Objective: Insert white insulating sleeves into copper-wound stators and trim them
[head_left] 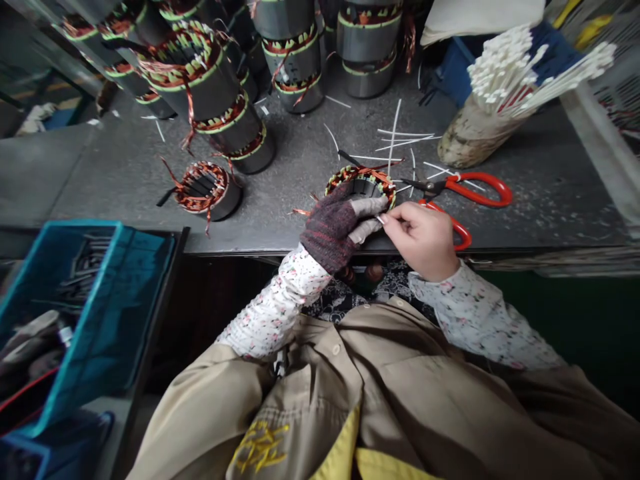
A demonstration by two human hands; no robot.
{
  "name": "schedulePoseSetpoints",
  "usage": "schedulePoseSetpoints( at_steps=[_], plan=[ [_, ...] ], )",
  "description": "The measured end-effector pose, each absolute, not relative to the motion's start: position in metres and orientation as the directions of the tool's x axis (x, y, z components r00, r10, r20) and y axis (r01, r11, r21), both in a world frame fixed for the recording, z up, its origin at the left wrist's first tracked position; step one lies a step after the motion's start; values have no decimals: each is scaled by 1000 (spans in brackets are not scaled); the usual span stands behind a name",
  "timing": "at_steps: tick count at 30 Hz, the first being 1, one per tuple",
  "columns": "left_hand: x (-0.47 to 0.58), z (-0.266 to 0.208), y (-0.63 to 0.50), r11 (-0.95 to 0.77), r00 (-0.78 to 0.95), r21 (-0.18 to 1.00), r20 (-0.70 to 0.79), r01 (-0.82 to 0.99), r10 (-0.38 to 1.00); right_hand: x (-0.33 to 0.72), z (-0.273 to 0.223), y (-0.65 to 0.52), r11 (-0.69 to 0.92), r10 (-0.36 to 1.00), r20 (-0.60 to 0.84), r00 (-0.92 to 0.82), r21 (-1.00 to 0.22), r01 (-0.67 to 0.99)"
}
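Observation:
A motor stator with copper windings and pale green insulation stands near the front edge of the bench. My left hand, in a dark knitted glove with light-coloured fingertips, grips its near side. The bare fingers of my right hand are pinched together at the stator's right rim, on what looks like the end of a thin white tie. A white tie rises from the rim's far right. Red-handled scissors lie just beyond my right hand, partly hidden by it.
Stacked stators line the back, and a single stator sits to the left. Loose white ties are scattered on the bench. At right stands a pot full of white ties. A teal bin is at lower left.

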State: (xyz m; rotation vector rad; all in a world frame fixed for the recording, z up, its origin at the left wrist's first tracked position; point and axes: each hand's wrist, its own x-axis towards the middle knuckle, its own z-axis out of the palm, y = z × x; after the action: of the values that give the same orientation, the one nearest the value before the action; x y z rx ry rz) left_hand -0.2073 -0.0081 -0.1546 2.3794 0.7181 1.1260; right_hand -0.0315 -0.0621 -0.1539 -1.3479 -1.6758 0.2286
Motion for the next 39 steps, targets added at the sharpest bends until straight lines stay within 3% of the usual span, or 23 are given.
schedulePoseSetpoints(
  at_steps=[3,8,15,19,27,31,33,36,39],
  plan=[
    [-210,-152,-6,-833,580,494,613,249,537,-31,-155,-61,356,851,519,74,-676,645],
    [-208,-149,-8,-850,604,442,606,286,518,-32,-131,-75,407,870,490,-60,-643,648],
    [-206,-152,-12,-783,508,471,596,406,622,-17,-117,-82,457,889,455,-62,-863,216],
    [-212,-154,-7,-839,608,390,579,379,544,-13,-136,-88,289,930,290,-224,-957,-40],
    [-192,-155,-23,-803,643,284,487,524,592,-20,-106,-58,316,948,310,76,-943,-101],
    [-178,-162,-34,-799,663,205,462,566,589,-37,-120,-9,330,927,343,152,-938,104],
    [-183,-159,-36,-828,686,154,489,540,539,-37,-130,-13,391,866,453,211,-877,278],
    [-205,-142,-29,-860,723,56,517,507,459,-27,-145,-46,490,628,722,288,-655,575],
    [-226,-117,-9,-910,853,-26,360,415,378,-20,-163,-74,531,617,785,56,-467,707]
  ],
)
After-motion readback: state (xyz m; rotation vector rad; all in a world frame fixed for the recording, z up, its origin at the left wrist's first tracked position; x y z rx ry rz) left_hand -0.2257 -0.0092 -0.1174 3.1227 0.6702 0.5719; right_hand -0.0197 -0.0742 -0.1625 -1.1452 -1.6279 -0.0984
